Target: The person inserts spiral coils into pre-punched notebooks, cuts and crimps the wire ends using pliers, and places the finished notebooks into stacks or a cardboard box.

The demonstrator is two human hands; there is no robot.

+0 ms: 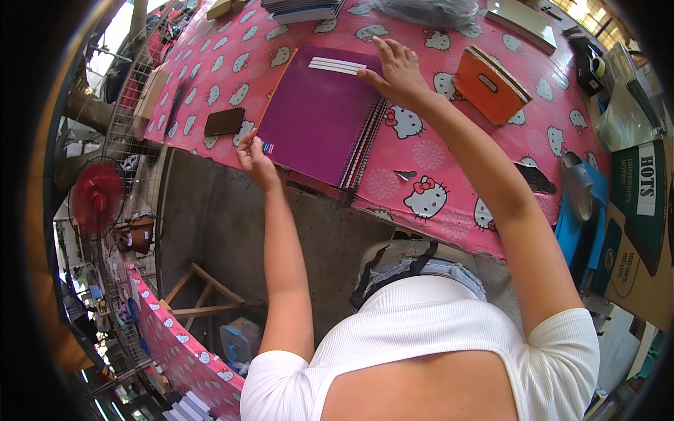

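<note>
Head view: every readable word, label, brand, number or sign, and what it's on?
Wording isn't copied here; locations only.
Green-and-brown carton, right: large dark letters on a white panel, plus smaller print; readable, not quoted.
Purple notebook: small blue-and-white mark at its lower-left corner; too small to read.
Orange notebook: small cover plate; too small to read.
</note>
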